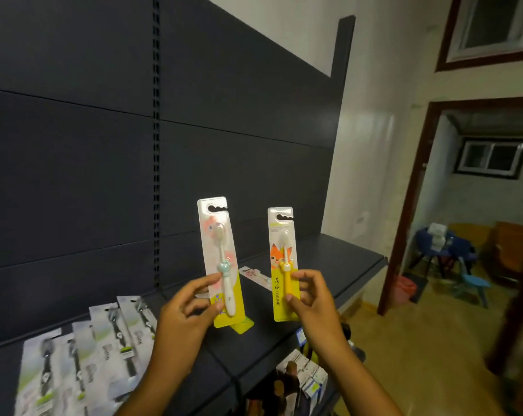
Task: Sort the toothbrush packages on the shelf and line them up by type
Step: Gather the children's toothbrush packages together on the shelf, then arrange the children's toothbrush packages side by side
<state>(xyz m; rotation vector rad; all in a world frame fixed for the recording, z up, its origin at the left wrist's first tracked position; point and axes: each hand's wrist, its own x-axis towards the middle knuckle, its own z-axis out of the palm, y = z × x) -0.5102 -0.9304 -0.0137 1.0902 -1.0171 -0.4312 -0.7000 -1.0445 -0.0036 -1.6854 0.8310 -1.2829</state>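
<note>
1. The left hand (183, 307) pinches the lower part of a pink toothbrush package (218, 256) between curled fingers and thumb, holding it upright above the dark shelf (329, 265).
2. The right hand (309, 298) grips the lower edge of a yellow fox toothbrush package (284, 265) with curled fingers, also upright, just right of the first and apart from it.
3. A row of grey-and-green toothbrush packages (83, 349) lies flat and overlapping on the near left of the shelf.
4. One further pink package (254, 276) lies flat on the shelf, far behind and between the two held ones.
5. A doorway (464, 190) opens at the right.
</note>
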